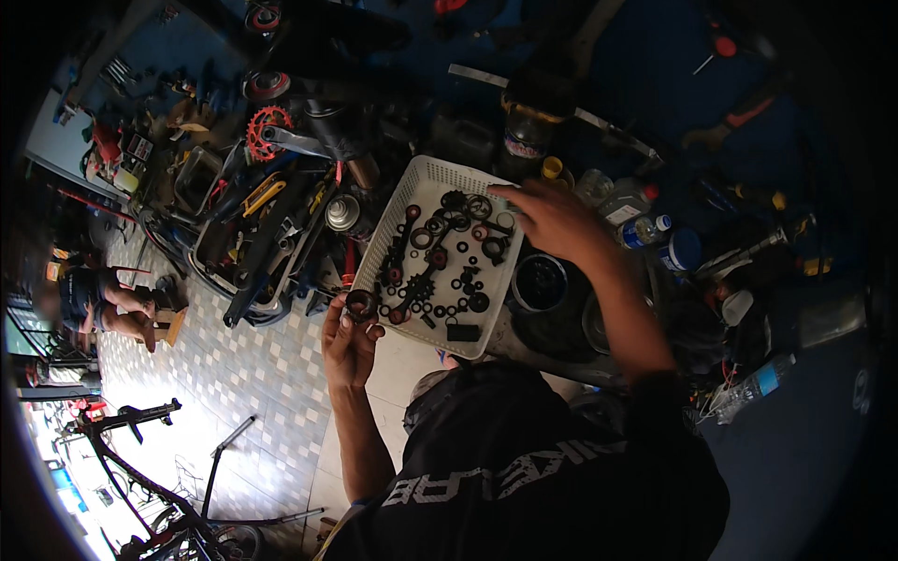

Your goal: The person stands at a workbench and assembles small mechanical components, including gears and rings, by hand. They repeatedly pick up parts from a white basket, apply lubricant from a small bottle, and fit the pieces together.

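Observation:
My left hand [348, 351] is closed, with thumb and fingers pinching a dark, round ring-shaped part [358, 303] at the near left corner of a white perforated plastic basket [397, 213]. Inside the basket lie black crank arms [428, 273], several dark rings and small round parts, plus a black rectangular piece [462, 332]. At the basket's far right rim is my right hand [561, 222], its index finger stretched out over the edge and the other fingers partly hidden. Nothing shows in it, and whether it presses on the rim is unclear.
Left of the basket, a spray can [343, 213] stands beside a tray of tools [208, 245]. A red chainring [268, 133] sits beyond. To the right are a dark round tub [540, 282] and bottles [645, 230]. A bicycle frame [140, 477] and a seated person [117, 304] are at far left.

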{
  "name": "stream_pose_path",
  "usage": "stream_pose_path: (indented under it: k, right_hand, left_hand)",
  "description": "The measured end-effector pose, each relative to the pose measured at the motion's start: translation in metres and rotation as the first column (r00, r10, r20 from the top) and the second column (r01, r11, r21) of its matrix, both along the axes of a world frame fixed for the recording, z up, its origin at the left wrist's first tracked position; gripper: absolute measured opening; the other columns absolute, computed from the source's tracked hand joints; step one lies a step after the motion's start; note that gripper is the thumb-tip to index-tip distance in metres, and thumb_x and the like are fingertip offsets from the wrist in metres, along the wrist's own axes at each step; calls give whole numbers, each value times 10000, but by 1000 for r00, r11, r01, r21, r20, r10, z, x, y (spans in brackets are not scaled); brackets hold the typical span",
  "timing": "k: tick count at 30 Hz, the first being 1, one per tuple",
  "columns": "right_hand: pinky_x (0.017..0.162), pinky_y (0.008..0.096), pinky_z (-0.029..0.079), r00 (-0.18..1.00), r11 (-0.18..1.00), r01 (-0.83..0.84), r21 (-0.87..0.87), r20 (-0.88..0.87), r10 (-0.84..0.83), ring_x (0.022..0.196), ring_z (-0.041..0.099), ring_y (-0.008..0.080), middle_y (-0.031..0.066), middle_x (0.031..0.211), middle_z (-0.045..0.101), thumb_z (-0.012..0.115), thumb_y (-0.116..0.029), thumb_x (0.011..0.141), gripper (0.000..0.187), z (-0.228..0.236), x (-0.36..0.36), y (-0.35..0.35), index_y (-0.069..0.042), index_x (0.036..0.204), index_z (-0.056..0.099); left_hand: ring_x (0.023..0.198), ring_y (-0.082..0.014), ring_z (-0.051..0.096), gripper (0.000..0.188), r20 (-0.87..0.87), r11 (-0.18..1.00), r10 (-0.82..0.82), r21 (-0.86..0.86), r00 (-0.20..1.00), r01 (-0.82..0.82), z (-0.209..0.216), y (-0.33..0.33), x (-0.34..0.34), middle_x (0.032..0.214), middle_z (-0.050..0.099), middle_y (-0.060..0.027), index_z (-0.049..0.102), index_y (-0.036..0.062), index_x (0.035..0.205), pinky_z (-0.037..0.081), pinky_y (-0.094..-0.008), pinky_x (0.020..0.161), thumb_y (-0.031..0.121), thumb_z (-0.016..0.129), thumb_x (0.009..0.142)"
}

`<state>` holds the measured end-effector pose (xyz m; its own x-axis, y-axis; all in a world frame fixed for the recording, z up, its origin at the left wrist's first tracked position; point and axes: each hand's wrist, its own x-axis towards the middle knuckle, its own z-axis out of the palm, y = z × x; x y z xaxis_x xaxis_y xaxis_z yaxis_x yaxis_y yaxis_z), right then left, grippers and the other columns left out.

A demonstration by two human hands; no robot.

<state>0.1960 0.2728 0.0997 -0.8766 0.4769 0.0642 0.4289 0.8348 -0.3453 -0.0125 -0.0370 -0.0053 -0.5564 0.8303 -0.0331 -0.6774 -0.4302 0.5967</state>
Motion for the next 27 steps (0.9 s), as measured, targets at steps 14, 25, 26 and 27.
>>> stream_pose_path:
  k: [14, 25, 26, 27]
  right_hand:
    - [1089, 472, 356, 893, 935, -320, 154, 378, 243, 1227, 522, 269, 104, 1189, 602, 686, -334, 886, 388, -105, -57, -13, -108, 1201, 680]
    - [984, 415, 397, 951, 932, -273, 238, 216, 223, 1145, 569, 250, 82, 1130, 646, 715, -259, 842, 374, -100, -48, -39, -86, 1171, 674]
    - [978, 411, 406, 953, 936, -294, 193, 140, 270, 1144, 563, 250, 77, 1138, 637, 691, -229, 853, 362, -103, -49, -50, -76, 1181, 668]
    - [995, 441, 417, 908, 932, -360, 49, 250, 337, 1161, 554, 268, 109, 1161, 631, 651, -168, 848, 375, -93, -58, -61, -64, 1209, 664]
  left_hand:
    - [943, -169, 597, 392, -84, 997, 46, -51, 995, -51, -4, -24, 2, 1196, 621, -109, 518, 122, 1281, 500, -314, 772, 253, 700, 960]
    - [985, -214, 663, 363, -69, 993, 111, -36, 991, -113, -2, -24, -14, 1202, 659, -183, 517, 119, 1234, 542, -370, 777, 204, 711, 939]
    - [989, -216, 665, 362, -66, 993, 110, -33, 992, -112, -1, -22, -14, 1202, 659, -184, 517, 119, 1234, 544, -374, 780, 199, 710, 938]
    - [968, -202, 650, 370, -74, 993, 104, -39, 992, -107, -3, -20, -14, 1211, 647, -180, 512, 116, 1248, 532, -356, 783, 206, 702, 944]
